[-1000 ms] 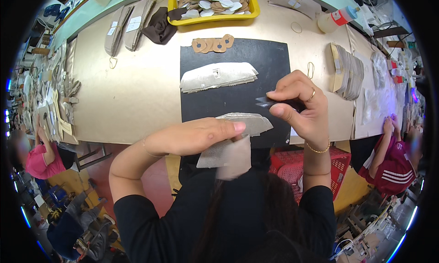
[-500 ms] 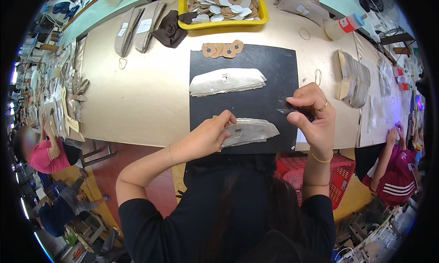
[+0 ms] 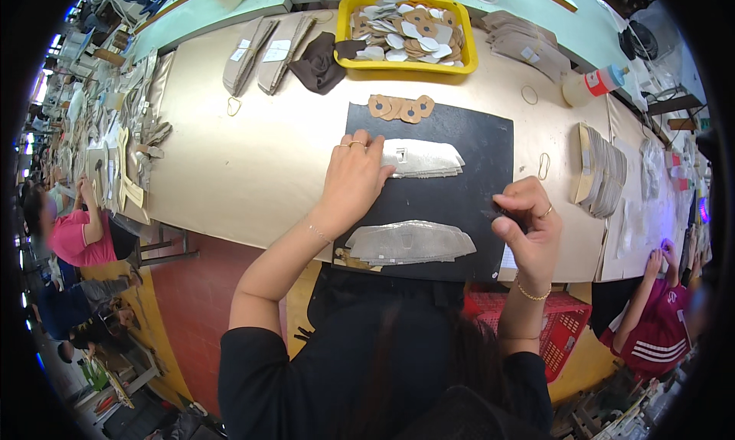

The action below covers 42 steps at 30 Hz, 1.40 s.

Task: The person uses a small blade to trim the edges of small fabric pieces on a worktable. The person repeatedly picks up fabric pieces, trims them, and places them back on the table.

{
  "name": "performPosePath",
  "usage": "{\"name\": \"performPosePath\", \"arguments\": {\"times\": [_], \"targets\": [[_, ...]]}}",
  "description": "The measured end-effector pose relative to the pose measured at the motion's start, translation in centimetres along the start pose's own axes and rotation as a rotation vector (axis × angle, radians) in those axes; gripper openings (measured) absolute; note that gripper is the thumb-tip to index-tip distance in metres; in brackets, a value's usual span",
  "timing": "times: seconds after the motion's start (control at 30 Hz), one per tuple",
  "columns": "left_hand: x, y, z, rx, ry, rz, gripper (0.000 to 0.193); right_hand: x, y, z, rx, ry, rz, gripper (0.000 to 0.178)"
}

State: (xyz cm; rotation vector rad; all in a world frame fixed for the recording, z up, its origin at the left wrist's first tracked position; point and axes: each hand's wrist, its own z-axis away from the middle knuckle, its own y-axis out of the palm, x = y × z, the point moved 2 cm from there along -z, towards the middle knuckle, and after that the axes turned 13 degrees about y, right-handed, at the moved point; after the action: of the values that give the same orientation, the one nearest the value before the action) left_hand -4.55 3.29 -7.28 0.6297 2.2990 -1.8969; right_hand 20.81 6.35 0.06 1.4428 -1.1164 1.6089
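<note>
My left hand (image 3: 354, 181) is at the left end of the farther stack of pale grey curved pieces (image 3: 429, 158), fingers bent over its far edge and thumb at its near edge. A small rectangular cut-out shows in the top piece. Closer to me lies a second stack of shiny grey curved pieces (image 3: 413, 243), untouched. Both rest on a black mat (image 3: 459, 199). Over the mat's right side, my right hand (image 3: 530, 224) is closed in a pinch on something small and dark, mostly hidden by the fingers. Several brown rounded pieces (image 3: 400, 108) overlap at the mat's far edge.
A yellow tray (image 3: 406, 66) full of brown and white cut pieces stands at the back, beside a dark cloth (image 3: 318, 65). At right are a bottle (image 3: 586, 88) and a bundle of curved pieces (image 3: 599, 172). A red basket (image 3: 565, 329) sits below the table edge. People work at both sides.
My left hand has left the nearer stack and moved away from me to the farther one. The right hand keeps its pinch. The whole view has shifted slightly.
</note>
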Motion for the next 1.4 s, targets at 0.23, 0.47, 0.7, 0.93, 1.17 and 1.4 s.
{"name": "performPosePath", "arguments": {"times": [0.23,0.47,0.7,0.93,1.17,1.4], "targets": [[1.1,1.2,-0.3,0.024,-0.024,0.016,0.035,-0.7,0.6,0.0,0.005,0.063,-0.036,0.024],[-0.4,1.8,-0.8,-0.045,0.108,0.002,0.007,-2.5,1.0,0.2,-0.014,0.105,-0.120,0.035],[-5.1,-0.4,1.3,0.052,0.097,0.470,0.018,-5.6,-0.4,0.0,-0.114,0.132,-0.251,0.047],[-6.7,-4.3,1.0,-0.196,0.325,0.710,0.022,-6.0,-1.4,-0.3,-0.181,0.177,-0.559,0.026],[-6.3,-4.3,0.5,-0.316,0.375,0.472,0.027,-4.2,0.1,-0.5,0.117,0.076,-0.961,0.021],[-5.4,-6.2,0.6,-0.470,0.431,0.211,0.025,-3.5,1.7,-1.3,0.041,0.120,-0.907,0.023]]}}
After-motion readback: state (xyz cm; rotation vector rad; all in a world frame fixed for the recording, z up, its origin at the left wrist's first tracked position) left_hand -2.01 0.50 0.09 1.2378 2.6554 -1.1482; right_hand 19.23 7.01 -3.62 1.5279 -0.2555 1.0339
